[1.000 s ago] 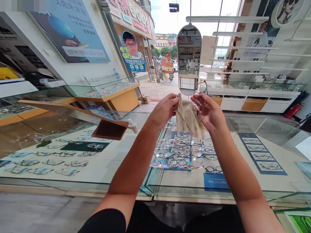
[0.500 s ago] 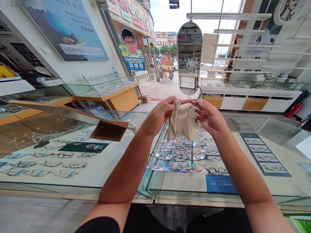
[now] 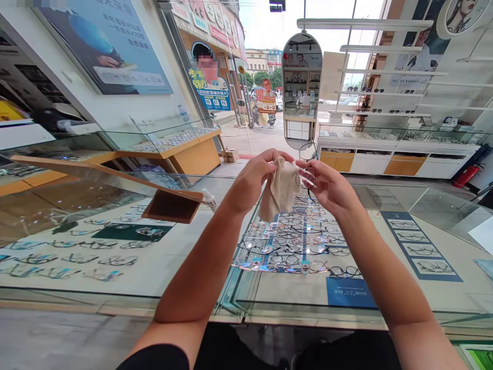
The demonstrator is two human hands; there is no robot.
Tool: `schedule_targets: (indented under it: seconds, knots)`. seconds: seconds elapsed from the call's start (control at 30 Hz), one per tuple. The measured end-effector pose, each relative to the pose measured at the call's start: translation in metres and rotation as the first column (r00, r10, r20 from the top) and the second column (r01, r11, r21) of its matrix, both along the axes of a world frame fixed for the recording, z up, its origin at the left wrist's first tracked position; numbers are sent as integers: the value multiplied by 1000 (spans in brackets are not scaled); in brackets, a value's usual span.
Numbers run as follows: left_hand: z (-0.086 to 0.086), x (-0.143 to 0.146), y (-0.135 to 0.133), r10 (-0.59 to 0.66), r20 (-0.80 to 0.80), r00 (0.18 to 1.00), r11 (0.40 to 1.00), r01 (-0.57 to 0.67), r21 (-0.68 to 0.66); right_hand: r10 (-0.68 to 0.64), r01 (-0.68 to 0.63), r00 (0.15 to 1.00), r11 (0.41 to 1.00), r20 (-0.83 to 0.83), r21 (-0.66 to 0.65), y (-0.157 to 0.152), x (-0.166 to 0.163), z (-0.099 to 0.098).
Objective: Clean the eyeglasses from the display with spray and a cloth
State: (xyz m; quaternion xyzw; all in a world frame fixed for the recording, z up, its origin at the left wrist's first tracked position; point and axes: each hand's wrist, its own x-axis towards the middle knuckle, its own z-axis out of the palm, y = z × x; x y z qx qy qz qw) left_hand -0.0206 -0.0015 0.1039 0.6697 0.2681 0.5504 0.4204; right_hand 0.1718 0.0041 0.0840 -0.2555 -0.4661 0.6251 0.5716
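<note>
A beige cleaning cloth (image 3: 283, 190) with a zigzag edge hangs from my left hand (image 3: 254, 177), whose fingers are closed on its top. My right hand (image 3: 327, 185) pinches a pair of thin dark-rimmed eyeglasses (image 3: 307, 177), turned on end so one round lens is above the other. The lower lens is just right of the cloth; I cannot tell whether they touch. Both hands are raised above a glass display counter (image 3: 285, 313). Inside it, rows of eyeglass frames (image 3: 285, 249) lie below my hands.
A wooden-framed tilted mirror (image 3: 173, 205) stands on the counter at left, beside a small white bottle (image 3: 209, 199). A tall oval mirror (image 3: 302, 90) is straight ahead. Further display cases (image 3: 185, 146) line the left, and a fire extinguisher (image 3: 466, 176) stands far right.
The cloth has shifted slightly left, off the lower lens that it was behind. The eyeglasses have turned a little, and the right fingers are more spread around them.
</note>
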Motion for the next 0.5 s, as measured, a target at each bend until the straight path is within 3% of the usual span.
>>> schedule_targets:
  seconds: [0.13,0.5]
  knots:
    - [1,4,-4,-10,97,995,998,15,-60,16,-16,1000,1000,-19,9,1,-1,-1]
    - [1,-4,-1,12,27,1000,1000,-12,-21,15,-14,1000,995,15,-94,-2,-5,0]
